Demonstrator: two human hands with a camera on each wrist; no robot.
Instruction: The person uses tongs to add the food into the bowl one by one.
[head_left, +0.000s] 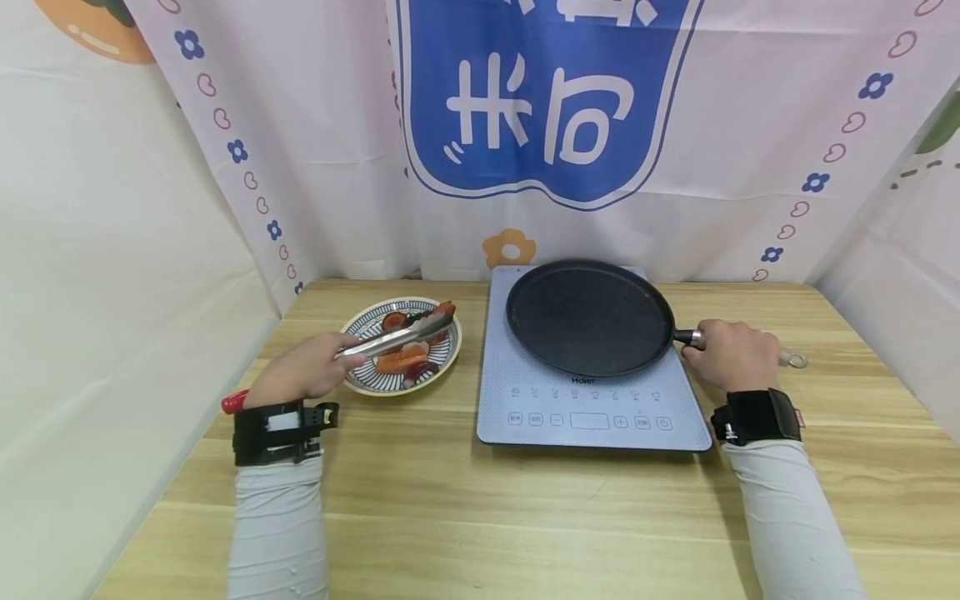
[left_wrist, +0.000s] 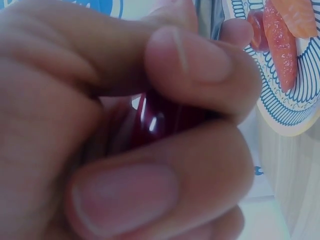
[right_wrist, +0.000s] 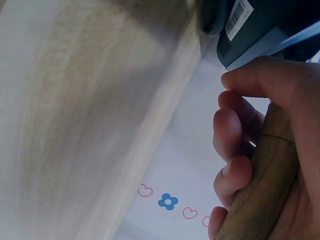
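Observation:
My left hand (head_left: 303,367) grips a pair of metal tongs (head_left: 393,337) with a red handle end (left_wrist: 152,120). The tongs' dark tips reach over a patterned plate (head_left: 367,386) of food. Beside those tips is a reddish-orange piece; whether they pinch it I cannot tell. An orange salmon-like piece (head_left: 402,358) and several dark red pieces lie on the plate. My right hand (head_left: 735,354) holds the wooden handle (right_wrist: 267,180) of a flat black pan (head_left: 592,317), its fingers curled round it. The pan holds no food.
Under the pan is a light grey induction cooker (head_left: 600,421) with touch buttons along its front. Both stand on a wooden table (head_left: 525,525). A printed white curtain (head_left: 337,167) hangs behind, with more white cloth on both sides.

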